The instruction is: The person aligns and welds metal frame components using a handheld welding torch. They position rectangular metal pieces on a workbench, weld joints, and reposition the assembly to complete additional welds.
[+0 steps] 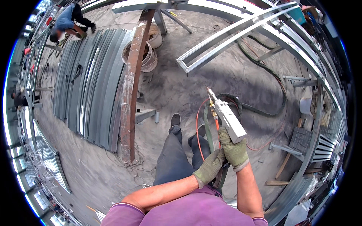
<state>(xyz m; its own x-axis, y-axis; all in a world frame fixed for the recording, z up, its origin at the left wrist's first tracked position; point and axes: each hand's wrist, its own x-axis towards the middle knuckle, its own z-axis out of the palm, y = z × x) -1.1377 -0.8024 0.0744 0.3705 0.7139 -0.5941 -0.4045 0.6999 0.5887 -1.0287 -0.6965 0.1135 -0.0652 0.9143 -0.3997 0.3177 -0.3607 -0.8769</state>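
My right hand (233, 148), in a dirty olive work glove, is closed round the rear of a white handheld welding gun (230, 121). The gun's metal nozzle (209, 91) points away from me and slightly left. Brass fittings (214, 113) and an orange hose (198, 124) run along its left side. My left hand (209, 168), gloved the same way, is against the right hand just below the gun. Its fingers are pressed together, and what lies inside them is hidden. A green sleeved hose (207, 128) hangs beside the gun.
A bright metal frame (215, 47) juts in ahead. To the left, a rusty steel beam (132, 86) stands beside stacked grey metal profiles (90, 83), with a person (68, 22) bending at their far end. Buckets (149, 60) stand behind the beam. Dark hose (264, 113) coils over the floor.
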